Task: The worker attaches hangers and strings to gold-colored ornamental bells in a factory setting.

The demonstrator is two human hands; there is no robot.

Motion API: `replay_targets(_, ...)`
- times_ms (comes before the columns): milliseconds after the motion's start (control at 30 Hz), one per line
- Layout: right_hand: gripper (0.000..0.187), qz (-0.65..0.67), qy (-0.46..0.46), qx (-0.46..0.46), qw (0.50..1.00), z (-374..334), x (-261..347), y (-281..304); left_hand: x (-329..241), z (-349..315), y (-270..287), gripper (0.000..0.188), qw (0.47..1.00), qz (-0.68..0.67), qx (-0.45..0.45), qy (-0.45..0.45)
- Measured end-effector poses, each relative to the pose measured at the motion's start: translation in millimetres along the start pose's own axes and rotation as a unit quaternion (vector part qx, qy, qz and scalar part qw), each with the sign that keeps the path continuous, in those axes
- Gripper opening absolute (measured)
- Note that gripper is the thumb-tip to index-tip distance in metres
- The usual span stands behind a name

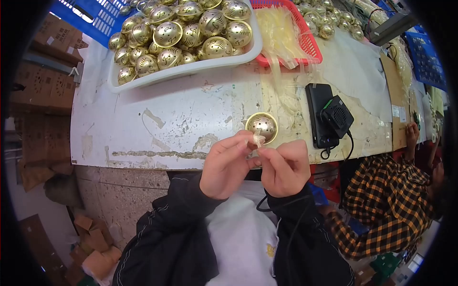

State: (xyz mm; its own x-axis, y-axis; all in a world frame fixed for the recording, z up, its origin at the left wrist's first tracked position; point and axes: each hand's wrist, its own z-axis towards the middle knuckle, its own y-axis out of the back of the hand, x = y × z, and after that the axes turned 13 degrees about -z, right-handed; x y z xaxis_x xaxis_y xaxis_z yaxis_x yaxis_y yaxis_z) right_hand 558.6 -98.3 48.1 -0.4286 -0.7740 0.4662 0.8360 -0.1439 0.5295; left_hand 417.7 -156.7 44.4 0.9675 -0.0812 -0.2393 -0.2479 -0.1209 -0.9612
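Note:
A gold bell ball [263, 127] with small holes rests near the front edge of the table, just beyond my fingers. From its near side comes a pale, translucent ribbon [259, 139], bunched into a loop or knot. My left hand [230, 159] pinches this ribbon between thumb and fingertips. Close beside it, my right hand [285, 167] is closed too, with thumb and forefinger at the ribbon's lower end. The fingers partly hide the ribbon, so how it is tied cannot be made out.
A white tray [186, 71] heaped with gold bell balls stands at the back, beside a red basket [312, 50] of pale ribbons. To the right lie a black flat box [318, 102] and a black device with a cable [338, 114]. A person in a checked shirt [389, 205] sits at right.

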Motion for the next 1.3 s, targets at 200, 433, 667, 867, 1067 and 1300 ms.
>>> replay_targets(200, 0.027, -0.018, 0.034, -0.003, 0.999, -5, -1, -2, 0, -6, -2, 0.021, 0.999, -0.013, -0.05, -0.006)
replay_targets(433, 0.034, 0.031, 0.103, 0.027, 0.994, -2, -9, -2, -8, -9, -1, 0.016, 0.992, 0.092, -0.067, -0.055)
replay_targets(667, 0.045, 0.11, -0.025, 0.179, 0.977, 30, -17, 6, -29, -14, 7, 0.011, 0.997, 0.069, -0.018, 0.03)
replay_targets(867, 0.03, 0.091, 0.032, 0.146, 0.985, 21, -27, -5, -33, -18, 10, 0.012, 0.991, 0.097, -0.036, 0.079)
replay_targets(1067, 0.026, 0.062, 0.025, 0.116, 0.991, 19, -31, -10, -32, -17, 2, 0.018, 0.991, 0.067, -0.08, 0.084)
replay_targets(1300, 0.018, 0.031, 0.002, 0.097, 0.995, 19, -33, -13, -34, -17, 9, 0.019, 0.989, 0.094, -0.032, 0.11)
